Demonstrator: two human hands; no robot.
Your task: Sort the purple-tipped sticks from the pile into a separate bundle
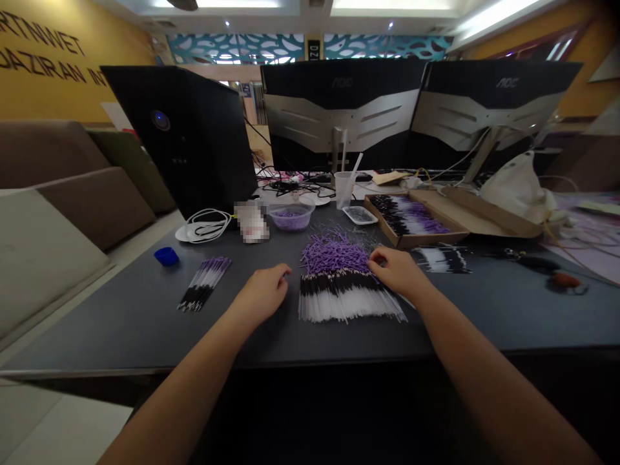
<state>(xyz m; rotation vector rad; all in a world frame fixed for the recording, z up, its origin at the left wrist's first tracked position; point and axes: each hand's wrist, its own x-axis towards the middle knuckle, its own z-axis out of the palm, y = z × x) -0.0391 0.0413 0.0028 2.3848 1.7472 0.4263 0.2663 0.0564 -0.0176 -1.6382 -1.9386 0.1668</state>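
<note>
A broad pile of thin sticks with clear ends and black bands (343, 300) lies in the middle of the dark desk, with loose purple pieces (334, 252) heaped at its far side. My right hand (394, 271) is at the pile's right edge, fingers curled together near the purple pieces; what they pinch, if anything, is too small to name. To the left of the pile, my left hand (264, 290) hovers over or rests on the desk, fingers bent, its fingertips partly hidden. Further left lies a smaller bundle of purple, white and black sticks (205, 283).
A blue cap (166, 256) sits at the left. Behind the pile are a clear bowl of purple pieces (291, 218), a small white tray (360, 215) and a cup (343, 190). An open cardboard box (411, 241) of sticks, more sticks (443, 259) and pliers-like tools (537, 261) are at the right.
</note>
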